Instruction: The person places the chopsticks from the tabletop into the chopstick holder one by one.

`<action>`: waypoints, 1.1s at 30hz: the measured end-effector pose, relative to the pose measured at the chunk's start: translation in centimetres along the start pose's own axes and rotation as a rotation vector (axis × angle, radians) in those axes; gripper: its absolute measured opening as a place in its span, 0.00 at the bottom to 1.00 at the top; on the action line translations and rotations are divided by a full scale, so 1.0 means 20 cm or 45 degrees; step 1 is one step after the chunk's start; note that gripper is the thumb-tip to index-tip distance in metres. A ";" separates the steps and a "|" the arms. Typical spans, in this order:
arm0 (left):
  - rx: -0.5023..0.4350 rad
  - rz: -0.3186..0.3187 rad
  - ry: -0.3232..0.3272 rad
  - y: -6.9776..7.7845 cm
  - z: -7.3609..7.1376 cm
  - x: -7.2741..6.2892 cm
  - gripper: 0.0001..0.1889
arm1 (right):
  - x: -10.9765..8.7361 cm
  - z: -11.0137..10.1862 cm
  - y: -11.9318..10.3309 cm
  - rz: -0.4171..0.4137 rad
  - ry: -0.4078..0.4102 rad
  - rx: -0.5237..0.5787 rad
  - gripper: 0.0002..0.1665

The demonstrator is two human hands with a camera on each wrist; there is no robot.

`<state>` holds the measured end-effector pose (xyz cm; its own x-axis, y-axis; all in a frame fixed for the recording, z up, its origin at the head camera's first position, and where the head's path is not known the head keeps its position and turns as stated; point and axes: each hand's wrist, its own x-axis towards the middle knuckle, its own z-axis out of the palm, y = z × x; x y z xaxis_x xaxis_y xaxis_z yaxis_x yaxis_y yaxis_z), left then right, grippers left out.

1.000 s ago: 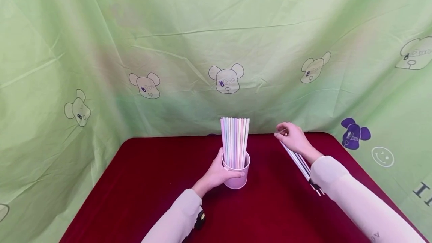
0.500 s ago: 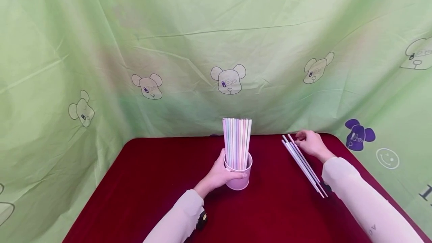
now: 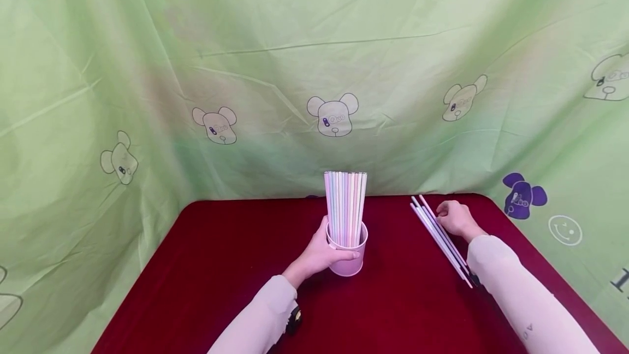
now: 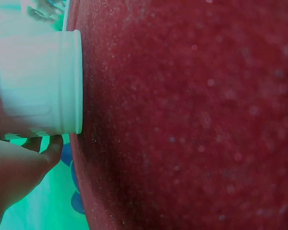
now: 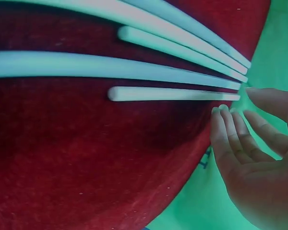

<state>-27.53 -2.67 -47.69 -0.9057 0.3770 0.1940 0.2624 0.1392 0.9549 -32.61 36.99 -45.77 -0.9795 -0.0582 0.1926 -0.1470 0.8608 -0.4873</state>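
Observation:
In the head view my left hand (image 3: 319,254) grips a pale pink cup (image 3: 346,268), with the thumb across its front. A tight bundle of pastel straw-like sticks (image 3: 345,206) stands upright in it. The left wrist view shows the cup's base (image 4: 69,81) on the red cloth and fingers curled along its side. To the right, several loose sticks (image 3: 434,232) lie slanted on the cloth. My right hand (image 3: 457,219) is just beside their far part. In the right wrist view its fingers (image 5: 221,134) are loosely bent, with the thumb near the ends of the sticks (image 5: 177,94); nothing is held.
A dark red cloth (image 3: 236,255) covers the table. Behind it and along both sides hangs a green curtain (image 3: 265,157) with bear prints, close to the table's far edge.
My right hand has moved off the loose sticks to their right, uncovering them, then come slightly nearer. The left hand keeps its grip on the cup. The view has shifted slightly.

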 end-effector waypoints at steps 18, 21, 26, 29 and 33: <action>0.000 0.004 0.002 0.00 0.00 0.00 0.51 | 0.00 0.07 0.10 0.085 0.007 -0.023 0.10; 0.000 0.011 -0.003 0.00 0.00 0.00 0.51 | 0.00 0.07 0.11 0.105 0.010 -0.027 0.11; 0.009 0.014 -0.002 0.00 0.00 0.00 0.50 | -0.01 0.05 0.11 0.150 0.006 -0.037 0.10; 0.018 0.008 0.003 0.00 0.00 0.00 0.51 | -0.02 0.04 0.10 0.172 -0.015 -0.063 0.08; 0.023 0.001 0.013 0.00 0.00 0.00 0.51 | -0.02 0.01 0.09 0.185 -0.059 -0.087 0.06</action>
<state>-27.47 -2.70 -47.71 -0.9087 0.3679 0.1970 0.2689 0.1552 0.9506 -32.52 38.52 -46.85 -0.9953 0.0476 0.0844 0.0047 0.8940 -0.4480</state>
